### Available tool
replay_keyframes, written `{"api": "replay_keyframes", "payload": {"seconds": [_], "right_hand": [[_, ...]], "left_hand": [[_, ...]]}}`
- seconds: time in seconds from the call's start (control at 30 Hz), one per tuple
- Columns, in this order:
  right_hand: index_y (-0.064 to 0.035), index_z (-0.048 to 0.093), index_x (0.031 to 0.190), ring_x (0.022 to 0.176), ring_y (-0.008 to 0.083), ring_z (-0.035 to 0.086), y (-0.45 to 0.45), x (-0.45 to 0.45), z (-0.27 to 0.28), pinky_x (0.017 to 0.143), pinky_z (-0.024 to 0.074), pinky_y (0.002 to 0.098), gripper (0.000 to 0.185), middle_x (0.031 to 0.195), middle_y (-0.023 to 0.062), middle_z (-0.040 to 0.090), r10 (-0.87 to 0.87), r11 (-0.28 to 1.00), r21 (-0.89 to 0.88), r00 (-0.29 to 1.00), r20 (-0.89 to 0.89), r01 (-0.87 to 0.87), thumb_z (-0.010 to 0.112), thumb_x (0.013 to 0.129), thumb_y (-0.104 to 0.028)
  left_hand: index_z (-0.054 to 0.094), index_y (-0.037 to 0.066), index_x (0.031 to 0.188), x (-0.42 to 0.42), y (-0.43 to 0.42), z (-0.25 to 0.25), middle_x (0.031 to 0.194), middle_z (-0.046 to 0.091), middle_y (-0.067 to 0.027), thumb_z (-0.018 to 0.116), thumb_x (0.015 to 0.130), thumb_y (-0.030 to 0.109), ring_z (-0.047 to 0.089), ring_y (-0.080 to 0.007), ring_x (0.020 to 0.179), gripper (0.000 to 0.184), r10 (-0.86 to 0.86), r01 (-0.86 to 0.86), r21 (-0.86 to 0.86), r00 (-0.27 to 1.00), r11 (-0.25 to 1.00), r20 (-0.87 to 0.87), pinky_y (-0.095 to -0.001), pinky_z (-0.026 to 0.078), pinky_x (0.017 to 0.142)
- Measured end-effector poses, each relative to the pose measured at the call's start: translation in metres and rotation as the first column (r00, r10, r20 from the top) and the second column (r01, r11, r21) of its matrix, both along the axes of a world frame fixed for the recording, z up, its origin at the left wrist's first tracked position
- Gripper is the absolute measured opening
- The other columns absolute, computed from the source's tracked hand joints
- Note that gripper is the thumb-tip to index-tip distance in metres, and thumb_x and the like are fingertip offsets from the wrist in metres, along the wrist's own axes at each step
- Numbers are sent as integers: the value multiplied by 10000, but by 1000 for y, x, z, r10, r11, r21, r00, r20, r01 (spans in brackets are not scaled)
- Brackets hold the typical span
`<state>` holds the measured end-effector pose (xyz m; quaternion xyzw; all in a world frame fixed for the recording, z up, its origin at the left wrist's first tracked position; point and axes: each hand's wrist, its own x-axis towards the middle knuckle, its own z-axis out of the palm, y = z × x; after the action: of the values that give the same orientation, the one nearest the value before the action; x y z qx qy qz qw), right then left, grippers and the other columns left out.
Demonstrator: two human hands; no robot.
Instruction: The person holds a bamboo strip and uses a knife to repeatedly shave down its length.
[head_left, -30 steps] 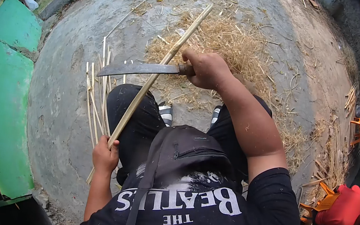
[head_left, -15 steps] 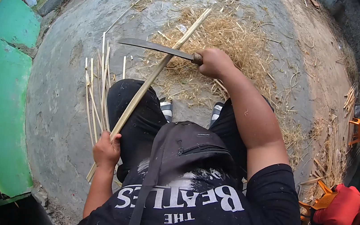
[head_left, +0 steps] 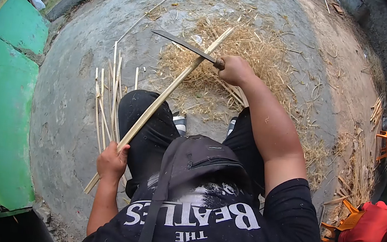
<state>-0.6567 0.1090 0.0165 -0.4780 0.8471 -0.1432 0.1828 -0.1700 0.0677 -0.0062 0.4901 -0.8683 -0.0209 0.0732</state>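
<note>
One long, pale strip (head_left: 161, 98) is grasped toward its near end by the left hand (head_left: 113, 159), with the fingers wrapped around it and the thumb laid along it. A short length is left jutting out behind those fingers, while the rest is slanted forward and to the right, above the left knee (head_left: 138, 109), with its far end raised beyond the right-hand fingers. The wooden handle of a long knife (head_left: 183, 43) is clenched in the right hand (head_left: 236, 70). The blade is pointed leftward from those fingers and is seen across the upper part of the strip; whether the strip is touched by the edge cannot be told.

Several thin strips (head_left: 114, 87) are spread out just ahead of the left-hand fingers, beside the left leg. A heap of curled shavings (head_left: 265, 45) is scattered on the grey ground (head_left: 67, 105) around and beyond the right-hand fingers. A dark bag (head_left: 205, 161) is worn at the front, between the two hands and nearer the body. Well to the right of the right-hand fingers, a person in red (head_left: 367, 234) is seen beside an orange chair (head_left: 350, 218). A green wall (head_left: 9, 122) is seen well to the left of the left-hand fingers.
</note>
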Motion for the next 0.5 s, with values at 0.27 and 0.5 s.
{"api": "replay_keyframes", "payload": {"seconds": [0.27, 0.5], "right_hand": [[-144, 755, 1123, 1068, 358, 721, 6, -27, -15, 923, 574, 473, 304, 1114, 147, 762, -111, 994, -11, 994, 18, 111, 672, 836, -197], [-140, 753, 1080, 1040, 368, 723, 11, -5, -1, 910, 580, 486, 276, 1081, 152, 761, 98, 992, -77, 992, -78, -104, 673, 821, -192]], "left_hand": [[560, 64, 842, -1, 0, -17, 743, 650, -239, 457, 1019, 699, 649, -517, 726, 667, 13, -11, 21, 996, 1000, -87, -589, 499, 615], [551, 67, 817, -1, 2, -6, 712, 641, -239, 454, 1015, 710, 653, -513, 719, 679, -17, 18, 11, 997, 1000, -76, -592, 499, 608]]}}
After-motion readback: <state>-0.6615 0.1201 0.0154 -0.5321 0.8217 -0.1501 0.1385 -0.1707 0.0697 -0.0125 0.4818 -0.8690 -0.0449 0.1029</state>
